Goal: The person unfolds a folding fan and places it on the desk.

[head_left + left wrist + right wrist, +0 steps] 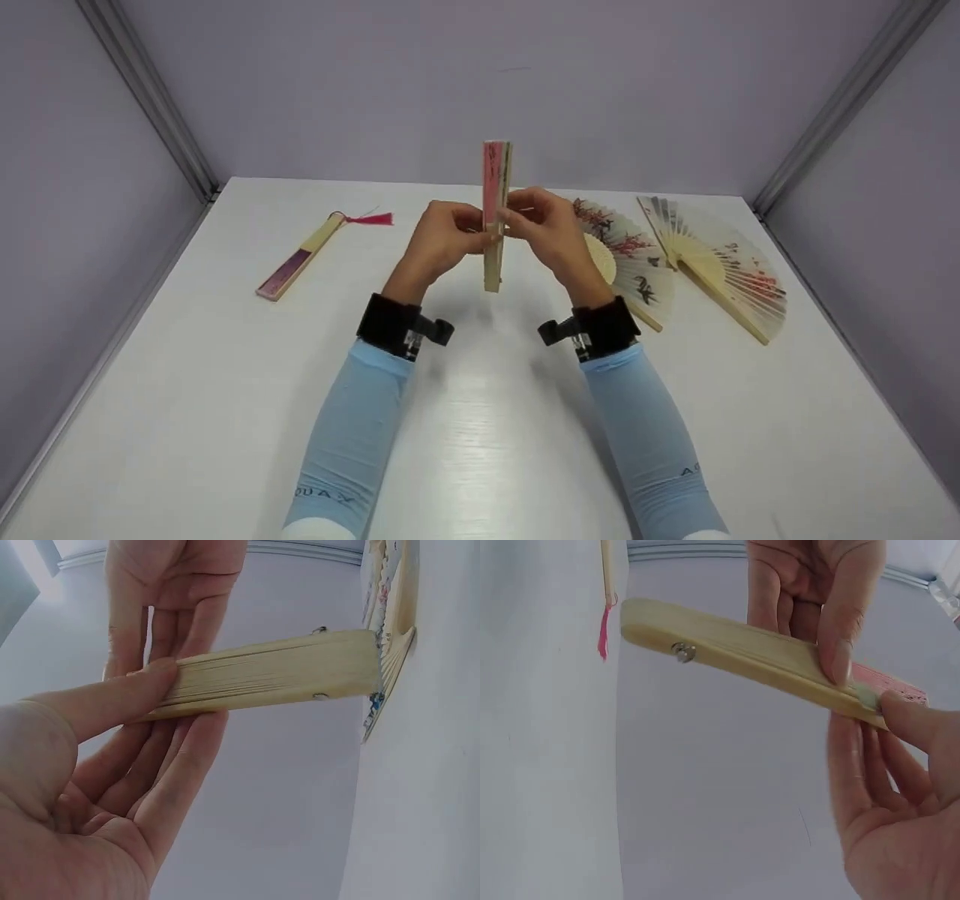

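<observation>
Both hands, left hand [442, 236] and right hand [547, 229], pinched the closed fan [495, 214] upright above the table [480, 420] (not spread yet); two open fans [679, 259] lay right, another folded fan [300, 259] left, untouched

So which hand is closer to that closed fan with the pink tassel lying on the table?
Left. The left hand is on the tasselled fan's side, though apart from it. The right hand is farther off, across the upright folded fan that both hands hold.

Closed fan [742, 656] between both hands' fingertips [840, 664]
</observation>
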